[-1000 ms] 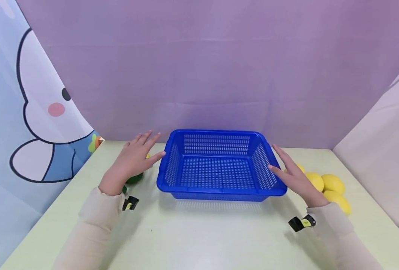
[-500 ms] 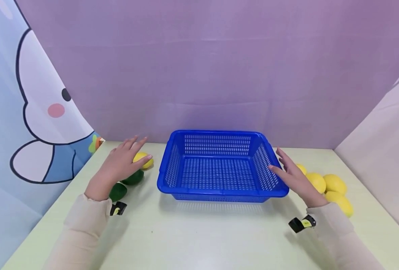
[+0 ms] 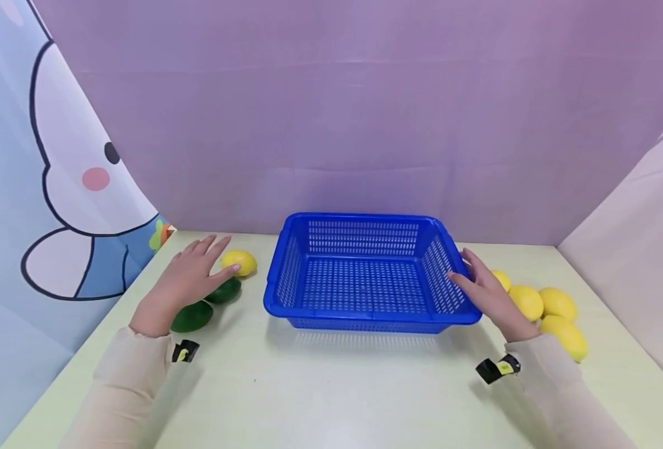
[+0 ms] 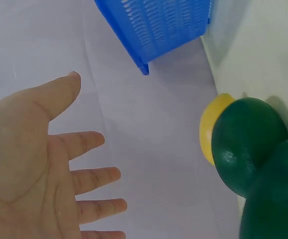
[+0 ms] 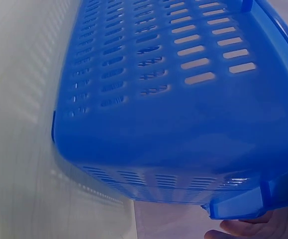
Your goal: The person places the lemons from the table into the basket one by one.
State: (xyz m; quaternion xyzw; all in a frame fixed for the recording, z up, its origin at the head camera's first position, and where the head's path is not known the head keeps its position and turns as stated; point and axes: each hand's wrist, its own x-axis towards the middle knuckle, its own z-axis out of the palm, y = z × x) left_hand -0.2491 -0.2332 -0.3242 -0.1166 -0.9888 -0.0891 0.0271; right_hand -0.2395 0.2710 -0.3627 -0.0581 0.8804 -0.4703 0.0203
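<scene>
A blue plastic basket (image 3: 365, 315) with slotted walls stands on the table. My right hand (image 3: 491, 293) is at its right rim, thumb over the inner side and fingers outside; in the right wrist view, bent fingers (image 5: 243, 228) show beside the rim corner. My left hand (image 3: 182, 280) hovers at the left, its fingers spread and holding nothing. Under and beside it lie two dark green oval fruits (image 3: 224, 290) and a lemon (image 3: 240, 262). In the left wrist view the palm (image 4: 22, 164) is apart from the green fruits (image 4: 248, 144).
Several lemons (image 3: 558, 305) lie in a cluster to the right of the basket, partly behind my right hand. A purple cloth (image 3: 365, 125) hangs behind the table, and a printed cloth (image 3: 78, 187) stands at the left. The pale table (image 3: 331, 393) extends in front of the basket.
My left hand has drawn away from the basket's left rim, leftward and nearer, uncovering the lemon and green fruits. My right hand stays at the right rim, its fingers slightly more bent.
</scene>
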